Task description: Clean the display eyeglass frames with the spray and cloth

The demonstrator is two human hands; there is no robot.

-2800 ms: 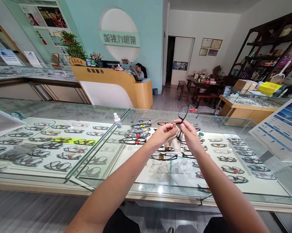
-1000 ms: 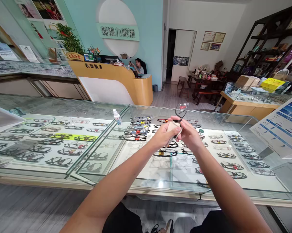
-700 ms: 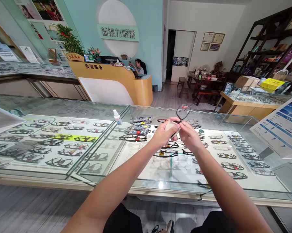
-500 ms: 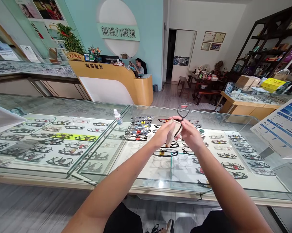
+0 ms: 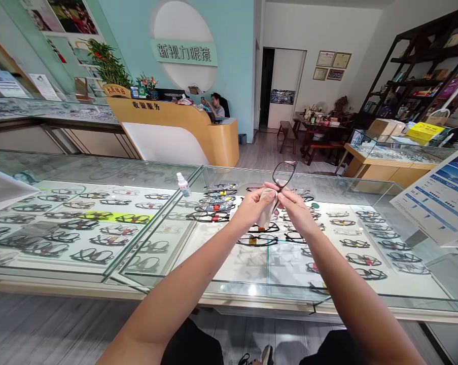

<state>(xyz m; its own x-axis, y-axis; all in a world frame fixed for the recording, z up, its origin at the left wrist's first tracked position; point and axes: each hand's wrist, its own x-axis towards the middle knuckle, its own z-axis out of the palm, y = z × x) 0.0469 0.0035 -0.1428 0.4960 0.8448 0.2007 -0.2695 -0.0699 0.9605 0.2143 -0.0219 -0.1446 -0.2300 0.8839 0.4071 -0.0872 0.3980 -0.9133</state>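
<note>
I hold a pair of black-framed glasses (image 5: 283,174) above the glass display counter (image 5: 168,274). My left hand (image 5: 252,205) is closed on a beige cleaning cloth (image 5: 267,210) that wraps part of the frame. My right hand (image 5: 297,210) pinches the glasses from the right, its fingers meeting the left hand's. One lens sticks up above both hands. A small white spray bottle (image 5: 183,184) stands on the counter top to the left of my hands.
Rows of eyeglass frames (image 5: 95,225) lie under the glass. A printed sheet (image 5: 437,197) leans at the right. A person (image 5: 214,106) sits behind the orange reception desk (image 5: 175,132). Dark shelves (image 5: 422,76) and a table (image 5: 320,133) stand at the back right.
The glasses have turned in my hands, from lying wide to standing with one lens up. My left hand has kept rubbing the cloth along the frame with small shifts.
</note>
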